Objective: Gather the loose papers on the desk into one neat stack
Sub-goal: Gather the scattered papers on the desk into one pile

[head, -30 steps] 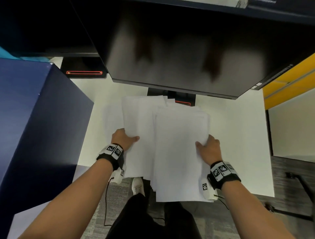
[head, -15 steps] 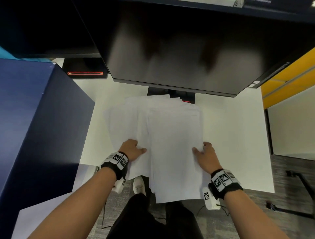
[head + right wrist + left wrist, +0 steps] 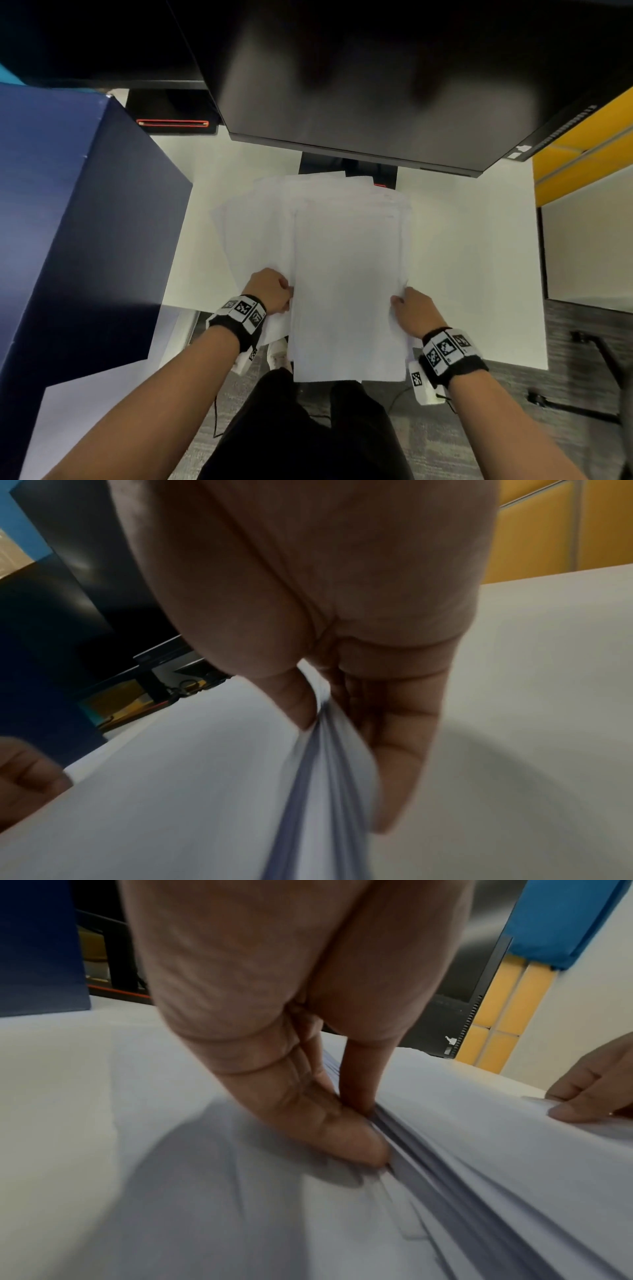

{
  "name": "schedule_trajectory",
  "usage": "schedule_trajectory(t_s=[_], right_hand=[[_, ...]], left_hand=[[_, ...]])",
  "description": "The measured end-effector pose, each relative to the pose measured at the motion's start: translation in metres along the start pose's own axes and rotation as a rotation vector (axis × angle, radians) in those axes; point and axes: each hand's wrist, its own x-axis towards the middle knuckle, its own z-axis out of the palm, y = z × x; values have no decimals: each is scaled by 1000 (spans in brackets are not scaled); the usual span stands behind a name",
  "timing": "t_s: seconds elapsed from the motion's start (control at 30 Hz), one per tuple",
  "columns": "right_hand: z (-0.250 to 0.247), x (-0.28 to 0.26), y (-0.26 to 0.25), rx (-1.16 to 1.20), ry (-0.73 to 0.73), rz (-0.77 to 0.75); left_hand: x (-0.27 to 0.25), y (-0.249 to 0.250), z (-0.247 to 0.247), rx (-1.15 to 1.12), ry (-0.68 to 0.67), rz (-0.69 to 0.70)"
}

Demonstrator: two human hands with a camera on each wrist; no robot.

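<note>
A pile of white papers (image 3: 346,274) lies lengthwise in the middle of the white desk (image 3: 472,257), its near end hanging over the front edge. Some sheets (image 3: 253,233) still fan out to the left beneath the top ones. My left hand (image 3: 289,291) holds the pile's left edge, thumb on top and fingers (image 3: 325,1123) along the side, lying on the fanned sheets. My right hand (image 3: 397,301) pinches the right edge, the thumb (image 3: 298,704) above the papers (image 3: 171,777) and the fingers (image 3: 394,750) beside and under them.
A dark monitor (image 3: 359,85) overhangs the far end of the pile, its stand (image 3: 342,164) just behind the papers. A tall blue box (image 3: 68,222) stands at the left. Yellow cabinets (image 3: 582,144) are at the right, and a black device (image 3: 171,113) at the back left.
Both hands have slid toward the desk's front edge and closer together. The sheets that fanned out to the left have drawn in, so the pile is narrower.
</note>
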Motion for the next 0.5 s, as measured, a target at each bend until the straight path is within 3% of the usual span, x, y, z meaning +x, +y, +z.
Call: schedule_trajectory(t_s=[0.07, 0.1, 0.2, 0.23, 0.37, 0.5], right_hand=[[-9, 5, 3, 11, -81, 49], [-15, 10, 7, 47, -92, 75], [-42, 33, 19, 175, 99, 94], [-51, 43, 19, 223, 175, 93], [-65, 73, -9, 379, 276, 27], [-48, 86, -52, 255, 249, -82]], left_hand=[[2, -4, -14, 52, 47, -3], [4, -8, -26, 79, 141, -17], [13, -17, -70, -7, 506, -205], [19, -17, -83, -70, 562, -266], [49, -8, -102, -204, 457, -260], [65, 8, -94, -84, 389, -178]])
